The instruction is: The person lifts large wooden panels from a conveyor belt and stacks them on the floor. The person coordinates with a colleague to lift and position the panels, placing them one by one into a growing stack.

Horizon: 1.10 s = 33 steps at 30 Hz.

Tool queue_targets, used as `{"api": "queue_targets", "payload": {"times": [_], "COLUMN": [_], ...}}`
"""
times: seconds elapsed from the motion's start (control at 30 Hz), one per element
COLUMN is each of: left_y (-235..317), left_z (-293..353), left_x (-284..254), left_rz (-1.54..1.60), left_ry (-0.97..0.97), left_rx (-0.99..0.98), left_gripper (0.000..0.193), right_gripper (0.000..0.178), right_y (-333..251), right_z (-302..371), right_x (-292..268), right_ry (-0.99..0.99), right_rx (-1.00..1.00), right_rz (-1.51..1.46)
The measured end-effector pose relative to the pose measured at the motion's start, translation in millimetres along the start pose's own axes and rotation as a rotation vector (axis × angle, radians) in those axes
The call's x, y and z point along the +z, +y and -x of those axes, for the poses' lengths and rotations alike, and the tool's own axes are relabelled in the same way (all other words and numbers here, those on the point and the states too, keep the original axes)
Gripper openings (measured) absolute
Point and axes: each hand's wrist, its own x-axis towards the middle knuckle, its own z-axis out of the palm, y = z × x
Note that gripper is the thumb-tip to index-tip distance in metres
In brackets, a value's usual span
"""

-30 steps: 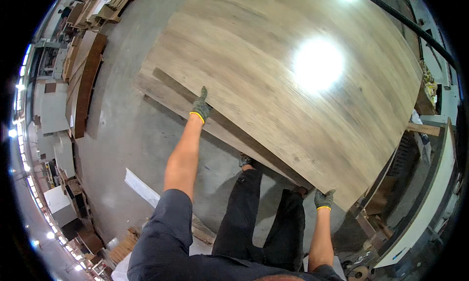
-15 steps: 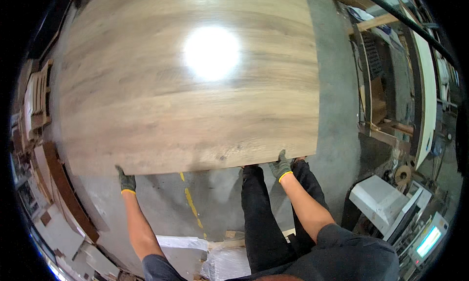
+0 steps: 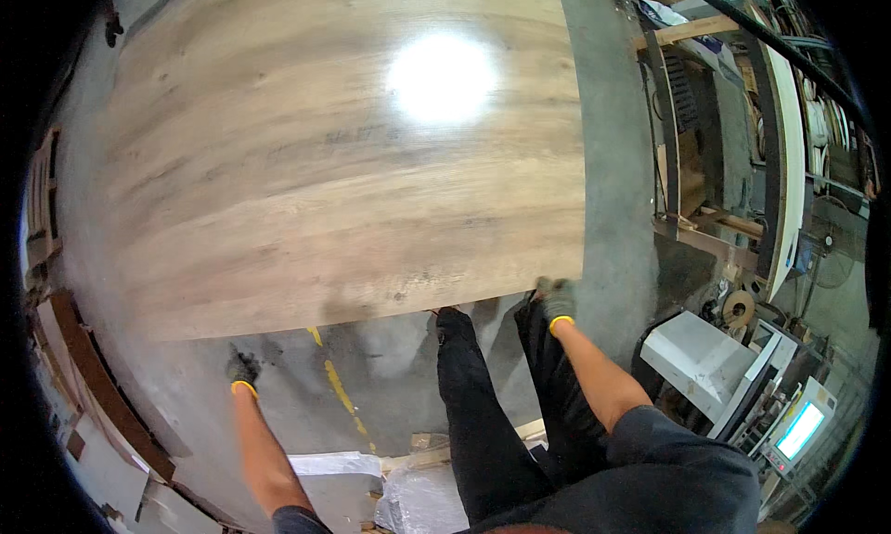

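A large wood-grain panel (image 3: 353,181) spreads out in front of me, with a bright light reflected on its surface. My right hand (image 3: 559,302), in a dark grey-green glove with a yellow cuff, grips the panel's near edge close to its right corner. My left hand (image 3: 243,367) wears a matching glove. It is off the panel, a little below the near edge at the left, slightly blurred, with its fingers apart and nothing in them. My legs (image 3: 478,404) in black trousers stand just behind the near edge.
At the right are a white-covered machine (image 3: 698,362), a lit control screen (image 3: 800,430) and an upright board frame (image 3: 775,154). Brown boards (image 3: 102,386) lean at the left. Clear plastic wrap (image 3: 422,497) lies by my feet, and a yellow line (image 3: 341,386) marks the floor.
My left hand has let go of the panel's near edge and dropped below it. My right hand has shifted right along the edge toward the corner. The view has moved slightly.
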Motion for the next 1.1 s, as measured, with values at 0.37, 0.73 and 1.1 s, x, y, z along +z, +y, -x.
{"api": "queue_targets", "payload": {"times": [0.37,0.73,1.1], "left_y": [-91,-99,-112], "left_z": [195,150,103], "left_x": [297,287,261], "left_rz": [0.428,0.360,0.184], "left_ry": [-0.503,-0.491,-0.647], "left_rx": [-0.139,-0.091,0.081], "left_gripper": [0.067,0.064,0.052], "right_gripper": [0.073,0.068,0.067], "right_y": [45,16,7], "right_z": [-89,-65,-68], "right_x": [-24,-43,-68], "right_ry": [-0.006,0.113,0.010], "right_rx": [0.240,0.180,0.129], "right_rz": [-0.758,-0.560,-0.304]}}
